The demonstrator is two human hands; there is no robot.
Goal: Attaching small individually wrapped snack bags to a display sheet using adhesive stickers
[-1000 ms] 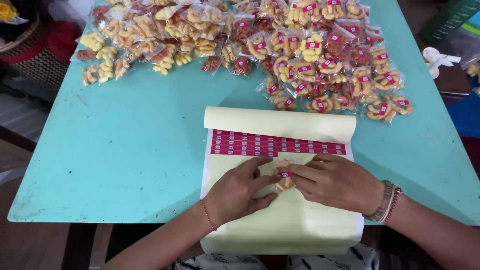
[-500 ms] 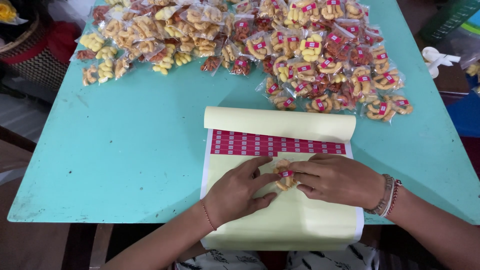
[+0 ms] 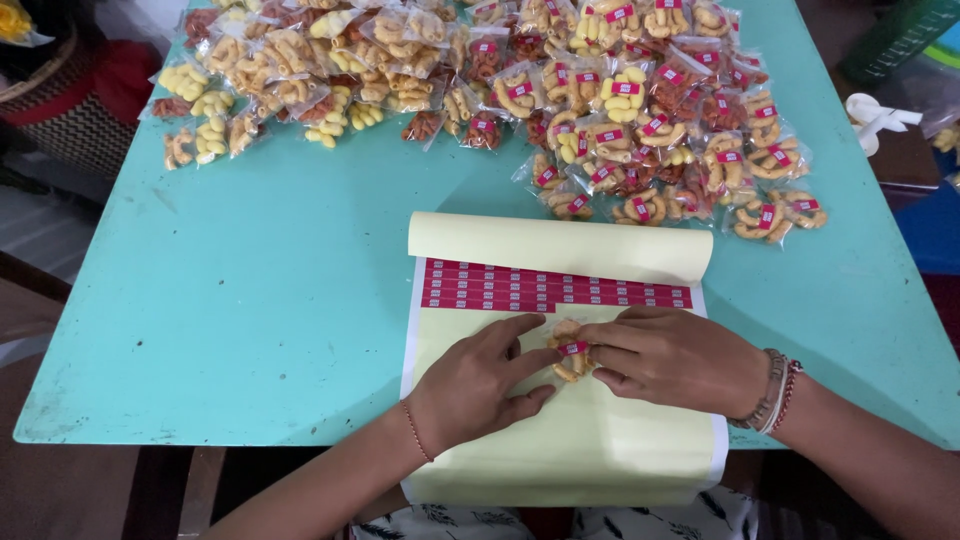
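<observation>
A small clear snack packet (image 3: pixel 571 353) of yellow-orange curls with a red sticker lies on a pale yellow sticker backing sheet (image 3: pixel 570 450). My left hand (image 3: pixel 480 385) presses on the packet's left side with thumb and forefinger. My right hand (image 3: pixel 672 360) holds its right side, fingers curled on it. Rows of red stickers (image 3: pixel 555 287) remain on the sheet just beyond my hands, below the sheet's rolled-back top (image 3: pixel 560 247).
The turquoise table (image 3: pixel 260 310) carries a pile of stickered snack packets (image 3: pixel 640 120) at the far right and packets without stickers (image 3: pixel 270 80) at the far left. A woven basket (image 3: pixel 70 100) stands off the left edge, a white object (image 3: pixel 875 118) off the right.
Both hands stay on the packet over the sheet; only slight finger shifts show as they press on the red sticker.
</observation>
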